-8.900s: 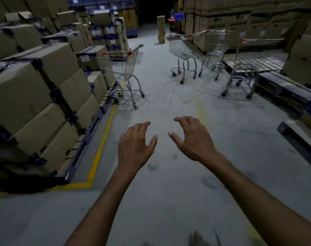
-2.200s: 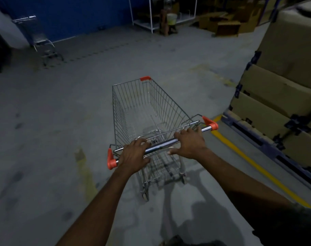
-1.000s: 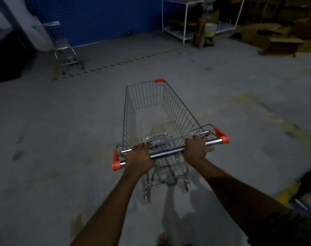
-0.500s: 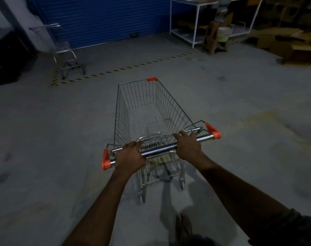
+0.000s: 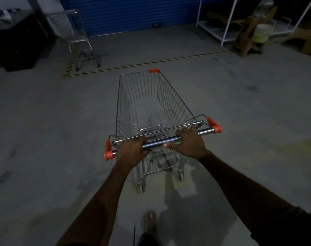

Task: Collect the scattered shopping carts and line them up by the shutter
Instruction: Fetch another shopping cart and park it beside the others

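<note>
1. One view only, the head camera. Both my hands are on a silver wire shopping cart with orange corner caps [image 5: 172,105], which stands on the grey concrete floor [image 5: 44,121] straight in front of me.
2. The left grip [image 5: 131,150] is wrapped round the chrome handle bar [image 5: 157,142] near its left orange end. The right grip [image 5: 188,143] has its fingers curled over the same bar right of centre, thumb lying along the near side. Both are closed on the bar, and the basket holds nothing.
3. The relation that matters: the cart's long axis runs from the bar away from me, nose leaning slightly left towards the blue ribbed roller shutter [image 5: 133,13] at the far wall. A yellow-and-black hazard stripe [image 5: 151,63] crosses the floor between the nose and the shutter.
4. A second wire cart [image 5: 83,50], blurred, is parked by the shutter's left end, ahead and well left of my nose. My left grip is on the side nearer to it.
5. My judgement: I am mid-delivery. To line up beside that parked cart, the nose needs to swing left as I push on.
6. A white metal shelf rack [image 5: 222,23] stands far right, well clear of that line.
</note>
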